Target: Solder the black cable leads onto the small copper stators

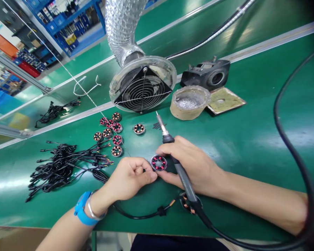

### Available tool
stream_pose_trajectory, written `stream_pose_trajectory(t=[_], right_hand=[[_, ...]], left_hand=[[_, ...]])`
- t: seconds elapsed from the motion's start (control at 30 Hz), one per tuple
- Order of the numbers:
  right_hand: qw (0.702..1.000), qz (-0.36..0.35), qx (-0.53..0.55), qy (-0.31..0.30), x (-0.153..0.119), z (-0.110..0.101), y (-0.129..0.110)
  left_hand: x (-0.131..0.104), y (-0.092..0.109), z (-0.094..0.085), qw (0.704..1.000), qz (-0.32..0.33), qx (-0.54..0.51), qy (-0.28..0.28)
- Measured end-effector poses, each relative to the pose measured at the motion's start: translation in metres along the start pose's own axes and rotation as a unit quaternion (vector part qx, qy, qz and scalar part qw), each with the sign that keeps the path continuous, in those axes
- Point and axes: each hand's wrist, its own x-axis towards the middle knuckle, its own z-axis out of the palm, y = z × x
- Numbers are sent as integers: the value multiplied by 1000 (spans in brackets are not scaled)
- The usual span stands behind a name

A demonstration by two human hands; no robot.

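My right hand (pixel 196 164) is closed round a soldering iron (pixel 184 181), its metal tip pointing up and away. The same hand's thumb and a finger also hold a small motor stator (pixel 159 162) with red windings. My left hand (pixel 132 176) is pinched at the stator's left edge, where a thin wire shows by the fingertips. Just below, a black cable (pixel 141 217) with bared coloured ends runs towards another stator (pixel 187 204), partly hidden behind the iron's handle. A single copper-wound stator (pixel 139 129) lies farther off, beside some short black tubes (pixel 159 126).
Several stators (pixel 117 140) stand grouped left of centre, near a heap of black cables (pixel 60 167). A fume extractor fan (pixel 143 89) on a foil duct faces me. Right of it are a round tub (pixel 189 103), a yellowish sponge tray (pixel 225 100) and a black iron holder (pixel 206 74). The iron's cord (pixel 285 129) loops at right.
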Motion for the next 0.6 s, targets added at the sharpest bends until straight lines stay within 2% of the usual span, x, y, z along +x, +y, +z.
stream_pose_trajectory(t=[0.07, 0.13, 0.2, 0.3, 0.37, 0.5, 0.6], right_hand=[[1000, 0, -8, -4, 0, 0, 0], [1000, 0, -10, -5, -1, 0, 0], [1000, -2, -8, -6, -1, 0, 0], [1000, -7, -8, -13, -2, -1, -2], [1000, -7, -8, -22, -2, -1, -3], [1000, -9, 1, -21, -1, -2, -4], [999, -14, 9, -30, 0, -3, -4]], left_hand=[[1, -1, -6, 995, -29, -86, -33], [3, 0, -13, 991, -36, -127, -36], [5, 1, -17, 994, -19, -110, -10], [8, 5, -14, 999, -3, -48, 20], [9, 6, -9, 998, -26, -49, 10], [9, 7, -8, 990, -74, -116, -38], [10, 6, -12, 995, -42, -93, -11]])
